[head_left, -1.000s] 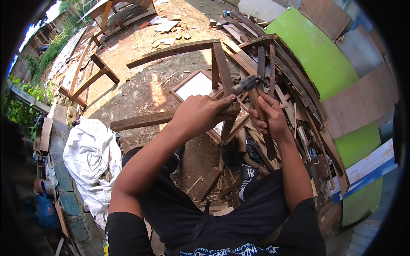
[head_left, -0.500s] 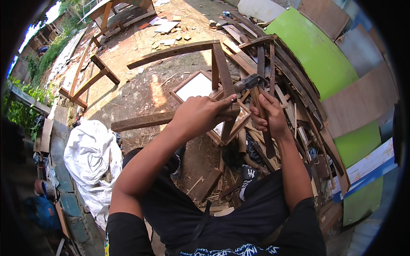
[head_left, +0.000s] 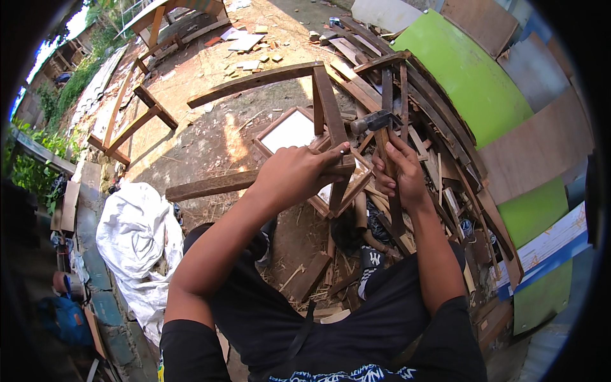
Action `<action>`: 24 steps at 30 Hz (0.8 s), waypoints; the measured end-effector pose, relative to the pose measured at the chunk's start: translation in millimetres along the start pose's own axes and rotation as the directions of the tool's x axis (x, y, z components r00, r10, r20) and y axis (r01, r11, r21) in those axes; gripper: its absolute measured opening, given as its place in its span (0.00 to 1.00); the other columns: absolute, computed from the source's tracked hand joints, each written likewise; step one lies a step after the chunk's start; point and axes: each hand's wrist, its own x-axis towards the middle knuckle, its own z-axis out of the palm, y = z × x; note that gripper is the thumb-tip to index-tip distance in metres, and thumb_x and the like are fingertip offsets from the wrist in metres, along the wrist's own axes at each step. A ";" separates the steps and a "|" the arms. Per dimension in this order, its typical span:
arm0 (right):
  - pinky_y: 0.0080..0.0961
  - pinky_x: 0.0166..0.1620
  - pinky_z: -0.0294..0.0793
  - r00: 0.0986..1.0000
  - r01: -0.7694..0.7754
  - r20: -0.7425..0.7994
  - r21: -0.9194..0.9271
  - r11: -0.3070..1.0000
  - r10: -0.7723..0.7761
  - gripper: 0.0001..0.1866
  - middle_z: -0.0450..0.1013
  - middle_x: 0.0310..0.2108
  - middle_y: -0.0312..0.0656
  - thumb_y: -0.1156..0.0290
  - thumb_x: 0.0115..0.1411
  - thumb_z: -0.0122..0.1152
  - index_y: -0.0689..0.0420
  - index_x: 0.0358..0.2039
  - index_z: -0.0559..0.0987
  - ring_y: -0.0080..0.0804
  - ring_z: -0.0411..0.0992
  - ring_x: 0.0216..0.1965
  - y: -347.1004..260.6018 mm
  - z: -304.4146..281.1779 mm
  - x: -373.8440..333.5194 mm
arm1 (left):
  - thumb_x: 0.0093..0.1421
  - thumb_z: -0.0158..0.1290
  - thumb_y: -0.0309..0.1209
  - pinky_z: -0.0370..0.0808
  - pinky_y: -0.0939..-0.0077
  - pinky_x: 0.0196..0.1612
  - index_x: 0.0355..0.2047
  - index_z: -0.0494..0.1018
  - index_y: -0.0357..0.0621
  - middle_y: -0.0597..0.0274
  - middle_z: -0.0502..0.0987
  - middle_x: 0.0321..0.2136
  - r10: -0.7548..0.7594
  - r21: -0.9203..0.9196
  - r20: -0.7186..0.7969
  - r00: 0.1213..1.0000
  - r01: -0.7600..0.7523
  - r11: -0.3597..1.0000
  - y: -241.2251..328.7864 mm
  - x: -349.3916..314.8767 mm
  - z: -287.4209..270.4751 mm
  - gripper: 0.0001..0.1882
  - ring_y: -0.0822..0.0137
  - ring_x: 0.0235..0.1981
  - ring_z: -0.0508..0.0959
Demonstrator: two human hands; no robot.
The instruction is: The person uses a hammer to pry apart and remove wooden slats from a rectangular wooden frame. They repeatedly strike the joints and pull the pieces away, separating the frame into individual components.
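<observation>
My left hand (head_left: 294,173) is closed round the corner of a dark wooden frame (head_left: 330,108), its thumb lying along the top of the wood. Two legs of the frame stretch out to the left, one at the far end and one beside my left wrist. In my right hand (head_left: 402,170) is a claw hammer (head_left: 372,121), gripped by its wooden handle just below the metal head. The hammer head hangs just right of the frame's corner, apart from the wood. A small pale spot shows at my left thumb tip; I cannot make out what it is.
Under the frame lie wooden frames with white panels (head_left: 289,132). Stacked boards (head_left: 433,95) and green panels (head_left: 461,70) line the right. A white sack (head_left: 137,223) sits on the left, and another wooden frame (head_left: 133,127) lies beyond it. Wood scraps (head_left: 310,277) litter the ground between my legs.
The hammer head has shifted slightly up and right, away from the frame's corner. The frame's far end has tilted a little left. Both hands keep their grip.
</observation>
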 end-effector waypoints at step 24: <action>0.20 0.15 0.57 0.979 -0.020 -0.205 -0.203 0.979 -0.022 0.09 0.66 0.17 0.29 0.78 0.64 0.66 0.61 0.44 0.77 0.16 0.59 0.11 83.3 21.1 -8.1 | 0.59 0.63 0.33 0.76 0.51 0.33 0.67 0.70 0.58 0.48 0.81 0.25 0.076 -0.058 0.040 0.996 -0.074 0.996 -10.0 -2.7 -10.9 0.34 0.45 0.27 0.82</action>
